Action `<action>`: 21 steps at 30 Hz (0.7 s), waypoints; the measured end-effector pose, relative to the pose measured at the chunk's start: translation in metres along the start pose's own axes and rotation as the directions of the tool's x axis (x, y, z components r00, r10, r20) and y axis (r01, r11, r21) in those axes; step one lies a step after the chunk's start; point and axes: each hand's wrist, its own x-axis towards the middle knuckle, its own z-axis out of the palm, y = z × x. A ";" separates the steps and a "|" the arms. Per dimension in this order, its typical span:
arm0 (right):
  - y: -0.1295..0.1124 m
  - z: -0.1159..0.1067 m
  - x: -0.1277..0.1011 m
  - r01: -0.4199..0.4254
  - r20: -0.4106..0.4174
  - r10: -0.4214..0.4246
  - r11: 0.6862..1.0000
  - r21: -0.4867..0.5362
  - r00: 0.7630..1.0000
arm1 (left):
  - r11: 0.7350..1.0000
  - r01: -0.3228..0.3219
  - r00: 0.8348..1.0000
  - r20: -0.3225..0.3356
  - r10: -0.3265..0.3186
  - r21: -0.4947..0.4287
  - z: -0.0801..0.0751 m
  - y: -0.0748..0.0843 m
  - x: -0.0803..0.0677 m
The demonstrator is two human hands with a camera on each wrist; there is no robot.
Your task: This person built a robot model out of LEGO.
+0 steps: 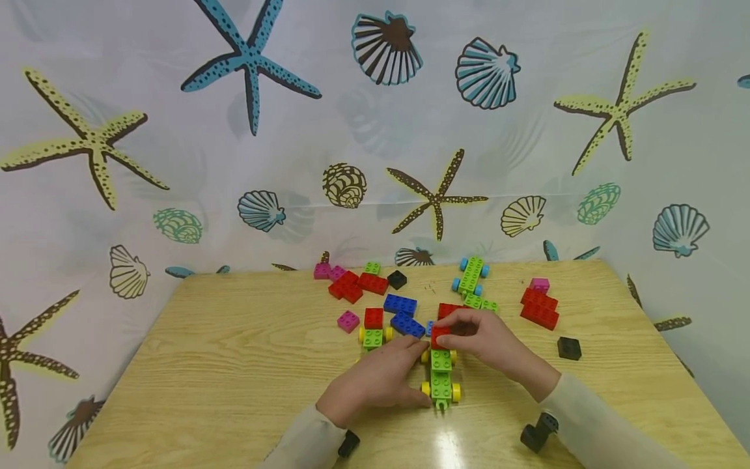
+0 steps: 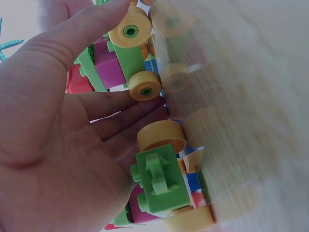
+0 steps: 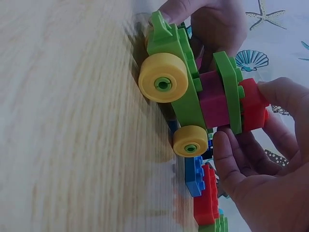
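Note:
A green car (image 1: 441, 381) with yellow wheels stands on the wooden table (image 1: 234, 365) near its front edge. My left hand (image 1: 410, 381) lies beside the car's left flank, straight fingers (image 2: 125, 108) touching it between the wheels, thumb near the far wheel (image 2: 130, 30). My right hand (image 1: 451, 331) pinches a red brick (image 1: 439, 335) at the car's far end. In the right wrist view the red brick (image 3: 252, 104) sits on a green plate above a magenta brick (image 3: 212, 101), thumb and finger on either side of it. A left fingertip (image 3: 176, 8) touches the car's green end.
Loose bricks lie behind the hands: red (image 1: 351, 286), blue (image 1: 401, 304), magenta (image 1: 348, 320), black (image 1: 396, 279), a small green and red car (image 1: 373, 331), a green chassis with blue wheels (image 1: 471, 275). A red stack (image 1: 539, 307) and black brick (image 1: 569, 348) sit right.

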 end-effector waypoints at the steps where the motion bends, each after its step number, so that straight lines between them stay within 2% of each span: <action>1: 0.000 0.000 0.000 0.001 -0.001 -0.001 1.000 0.000 1.000 | 1.000 0.000 1.000 0.000 0.000 -0.001 0.000 0.000 0.000; 21: 0.002 -0.003 0.001 0.000 0.025 0.001 0.999 -0.050 1.000 | 1.000 -0.012 1.000 0.004 0.012 -0.006 0.001 -0.001 0.001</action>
